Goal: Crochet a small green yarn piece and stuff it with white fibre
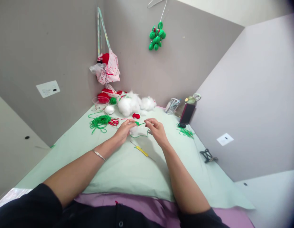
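Observation:
My left hand point(124, 130) is closed on a small green crocheted piece point(137, 123), with a tuft of white stuffing point(134, 130) just below it. To its right, my right hand point(155, 128) pinches green yarn point(142, 123) that runs from the piece. A loop of the yarn hangs between the hands. Below them, a crochet hook with a yellow handle point(142, 151) lies on the pale green cloth point(128, 177).
Green yarn point(100, 123) lies tangled at left. White stuffing point(129, 103) is heaped behind the hands, near a red piece point(136, 116). At right are a phone point(187, 113), green scraps point(186, 133) and a black clip point(208, 155). Green crocheted pieces point(157, 38) hang above.

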`<state>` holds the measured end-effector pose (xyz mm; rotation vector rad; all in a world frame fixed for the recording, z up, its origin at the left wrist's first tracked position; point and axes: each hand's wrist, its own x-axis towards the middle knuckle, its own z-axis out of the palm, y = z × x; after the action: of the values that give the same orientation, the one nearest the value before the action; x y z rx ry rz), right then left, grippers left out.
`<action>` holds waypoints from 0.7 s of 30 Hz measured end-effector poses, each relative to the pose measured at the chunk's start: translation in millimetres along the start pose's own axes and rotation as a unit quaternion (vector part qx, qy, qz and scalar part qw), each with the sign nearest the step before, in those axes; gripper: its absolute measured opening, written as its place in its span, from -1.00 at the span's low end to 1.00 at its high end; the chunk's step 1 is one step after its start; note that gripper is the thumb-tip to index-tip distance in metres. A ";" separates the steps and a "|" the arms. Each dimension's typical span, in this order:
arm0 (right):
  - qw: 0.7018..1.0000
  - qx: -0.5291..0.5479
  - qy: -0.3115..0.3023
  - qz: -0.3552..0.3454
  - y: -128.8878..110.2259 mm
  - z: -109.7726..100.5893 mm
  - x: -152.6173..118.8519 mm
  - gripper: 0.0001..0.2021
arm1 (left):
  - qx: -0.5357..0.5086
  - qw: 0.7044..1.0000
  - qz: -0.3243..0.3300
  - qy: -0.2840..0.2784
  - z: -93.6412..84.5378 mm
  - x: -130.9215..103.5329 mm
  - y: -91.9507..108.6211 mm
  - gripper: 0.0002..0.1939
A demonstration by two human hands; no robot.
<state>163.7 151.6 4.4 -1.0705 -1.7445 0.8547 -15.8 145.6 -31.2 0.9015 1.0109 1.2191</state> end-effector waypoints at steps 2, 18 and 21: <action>1.000 0.020 0.014 -0.008 -6.5 0.3 -1.3 -0.63 | 0.011 1.000 -0.002 -0.003 1.5 -1.9 -0.1 -0.60; 0.973 -0.220 -0.031 -0.057 -1.4 13.4 -9.9 -0.85 | 0.025 0.999 0.004 -0.034 3.5 -7.6 -2.9 -0.63; 0.970 -0.239 -0.027 -0.043 -0.3 13.9 -8.7 -0.77 | 0.020 0.998 0.017 -0.050 3.7 -6.7 -4.6 -0.67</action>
<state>152.8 142.1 -3.3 -1.2756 -2.0865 0.4156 -11.2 138.3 -33.5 1.0042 0.9456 1.1732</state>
